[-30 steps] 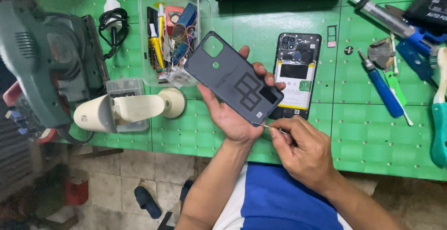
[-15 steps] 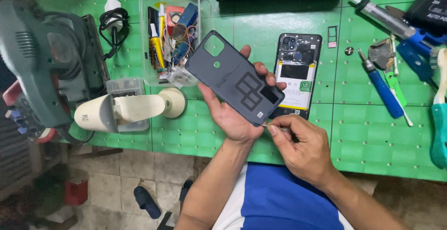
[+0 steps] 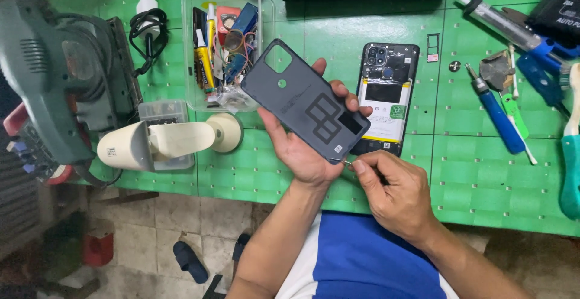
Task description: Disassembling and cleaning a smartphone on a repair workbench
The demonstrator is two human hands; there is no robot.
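Green desk (image 3: 362,45) below: left hand (image 3: 302,148) grips a grey cover (image 3: 305,102); right hand (image 3: 396,193) pinches a thin tool (image 3: 347,162) at its corner.

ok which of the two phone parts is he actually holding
The dark grey back cover, in his left hand. The opened phone body, battery showing, lies flat on the green mat.

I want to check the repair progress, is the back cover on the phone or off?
Off. The left hand holds the grey back cover apart from the phone, whose insides show.
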